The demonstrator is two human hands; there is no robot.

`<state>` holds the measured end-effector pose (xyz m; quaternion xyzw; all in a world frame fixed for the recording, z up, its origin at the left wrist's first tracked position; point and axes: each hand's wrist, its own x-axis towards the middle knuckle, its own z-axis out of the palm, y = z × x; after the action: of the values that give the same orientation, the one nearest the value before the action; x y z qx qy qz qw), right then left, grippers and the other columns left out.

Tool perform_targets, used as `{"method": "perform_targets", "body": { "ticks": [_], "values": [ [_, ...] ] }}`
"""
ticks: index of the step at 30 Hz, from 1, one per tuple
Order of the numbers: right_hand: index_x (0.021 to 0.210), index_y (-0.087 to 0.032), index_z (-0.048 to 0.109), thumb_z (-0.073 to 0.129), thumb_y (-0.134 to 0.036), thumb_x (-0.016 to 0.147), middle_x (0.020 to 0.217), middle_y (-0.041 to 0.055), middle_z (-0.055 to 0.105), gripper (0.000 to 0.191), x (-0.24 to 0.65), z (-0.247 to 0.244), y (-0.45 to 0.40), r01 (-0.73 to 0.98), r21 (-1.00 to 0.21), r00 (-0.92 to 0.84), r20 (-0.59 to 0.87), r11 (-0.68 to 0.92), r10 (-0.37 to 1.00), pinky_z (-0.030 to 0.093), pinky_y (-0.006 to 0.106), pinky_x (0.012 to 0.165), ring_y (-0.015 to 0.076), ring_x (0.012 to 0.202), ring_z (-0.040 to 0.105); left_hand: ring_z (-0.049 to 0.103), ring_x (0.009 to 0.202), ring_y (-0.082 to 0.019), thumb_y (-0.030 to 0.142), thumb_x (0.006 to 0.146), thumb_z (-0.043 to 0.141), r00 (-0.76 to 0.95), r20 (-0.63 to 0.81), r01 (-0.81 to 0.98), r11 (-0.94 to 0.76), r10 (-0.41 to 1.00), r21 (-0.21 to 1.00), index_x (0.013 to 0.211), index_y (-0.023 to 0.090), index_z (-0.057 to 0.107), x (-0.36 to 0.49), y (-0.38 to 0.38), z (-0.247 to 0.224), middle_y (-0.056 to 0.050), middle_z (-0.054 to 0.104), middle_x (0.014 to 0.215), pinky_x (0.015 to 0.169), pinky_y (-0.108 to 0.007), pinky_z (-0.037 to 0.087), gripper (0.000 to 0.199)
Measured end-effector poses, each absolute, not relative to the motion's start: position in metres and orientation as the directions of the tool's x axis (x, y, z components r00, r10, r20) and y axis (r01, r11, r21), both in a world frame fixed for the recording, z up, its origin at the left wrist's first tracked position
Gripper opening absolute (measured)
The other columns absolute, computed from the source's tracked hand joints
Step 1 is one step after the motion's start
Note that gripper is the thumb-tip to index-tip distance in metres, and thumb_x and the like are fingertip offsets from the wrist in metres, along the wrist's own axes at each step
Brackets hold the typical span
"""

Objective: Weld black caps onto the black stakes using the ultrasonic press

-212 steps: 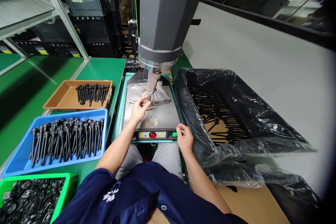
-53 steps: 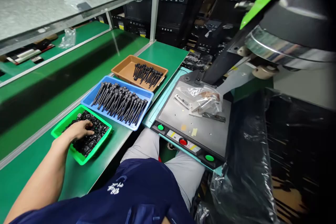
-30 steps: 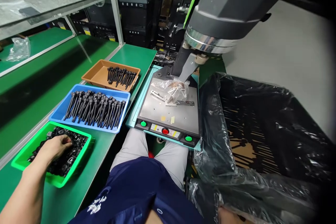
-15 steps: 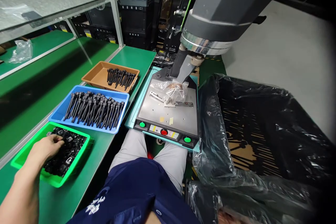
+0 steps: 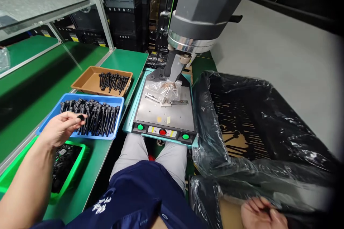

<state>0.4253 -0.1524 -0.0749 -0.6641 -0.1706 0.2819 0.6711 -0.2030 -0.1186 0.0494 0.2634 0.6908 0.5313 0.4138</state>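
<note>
Head view, left hand [image 5: 60, 128] pinching black part [image 5: 81, 117], overlapping blue tray [image 5: 68, 97], right hand [image 5: 263, 213], grip unclear

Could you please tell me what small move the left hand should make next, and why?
I would probably carry the left hand across toward the metal plate: its fingertips pinch a small black part, and no hand is at the plate. The right hand is away at the lower right.

The right hand [image 5: 263, 214] is blurred, cut off below — the left forearm [image 5: 32, 182] part-hides the green bin [image 5: 71, 172]
</note>
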Motion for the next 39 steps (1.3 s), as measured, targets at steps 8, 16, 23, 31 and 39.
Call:
{"method": "perform_targets", "body": {
  "ticks": [8, 16, 23, 31, 39],
  "values": [
    [0.088, -0.022, 0.075, 0.081, -0.041, 0.067, 0.07, 0.0092, 0.072, 0.029, 0.286, -0.047, -0.081, -0.092, -0.994, 0.095, -0.068, -0.059, 0.993, 0.049, 0.033, 0.046, 0.0177, 0.05, 0.061, 0.066, 0.073, -0.014, 0.033, 0.06, 0.089, -0.003, -0.027, 0.195, 0.027, 1.0, 0.98, 0.094, 0.014, 0.074, -0.098, -0.028, 0.067, -0.003, 0.074, 0.082, 0.078, -0.032, 0.055, 0.042],
    [0.096, -0.021, 0.076, 0.076, -0.036, 0.077, 0.077, 0.0066, 0.076, 0.025, 0.229, -0.033, -0.046, -0.116, -0.993, -0.187, 0.056, 0.034, 0.981, 0.056, 0.026, 0.049, 0.015, 0.057, 0.067, 0.068, 0.067, -0.017, 0.034, 0.055, 0.089, 0.217, -0.018, 0.059, 0.005, 0.976, 0.998, 0.09, 0.016, 0.076, -0.044, -0.009, 0.05, -0.005, 0.074, 0.075, 0.066, -0.029, 0.057, 0.041],
    [0.098, -0.02, 0.075, 0.073, -0.037, 0.081, 0.081, 0.0069, 0.076, 0.024, 0.228, -0.04, -0.046, -0.038, -0.993, -0.15, 0.117, 0.113, 0.982, 0.059, 0.03, 0.053, 0.0165, 0.059, 0.068, 0.069, 0.069, -0.019, 0.036, 0.057, 0.089, 0.232, -0.019, 0.091, -0.002, 0.972, 0.996, 0.091, 0.015, 0.076, -0.046, -0.007, 0.04, -0.006, 0.073, 0.075, 0.067, -0.032, 0.058, 0.042],
    [0.1, -0.02, 0.071, 0.074, -0.041, 0.08, 0.082, 0.007, 0.075, 0.029, 0.225, -0.05, -0.041, -0.088, -0.996, -0.186, 0.021, 0.005, 0.982, 0.058, 0.032, 0.056, 0.0169, 0.061, 0.068, 0.068, 0.073, -0.019, 0.036, 0.06, 0.088, 0.22, 0.058, 0.13, -0.088, 0.974, 0.988, 0.091, 0.016, 0.078, -0.038, -0.001, 0.038, -0.007, 0.074, 0.085, 0.066, -0.031, 0.056, 0.038],
    [0.111, -0.021, 0.058, 0.077, -0.045, 0.078, 0.09, 0.0069, 0.074, 0.045, 0.211, -0.062, -0.035, -0.244, -0.945, -0.46, -0.086, -0.22, 0.884, 0.058, 0.037, 0.074, 0.0205, 0.077, 0.071, 0.068, 0.085, -0.021, 0.037, 0.071, 0.08, 0.247, 0.156, 0.055, -0.175, 0.956, 0.983, 0.09, 0.018, 0.077, 0.01, 0.016, 0.014, -0.008, 0.074, 0.092, 0.077, -0.033, 0.055, 0.028]
  ]
}}
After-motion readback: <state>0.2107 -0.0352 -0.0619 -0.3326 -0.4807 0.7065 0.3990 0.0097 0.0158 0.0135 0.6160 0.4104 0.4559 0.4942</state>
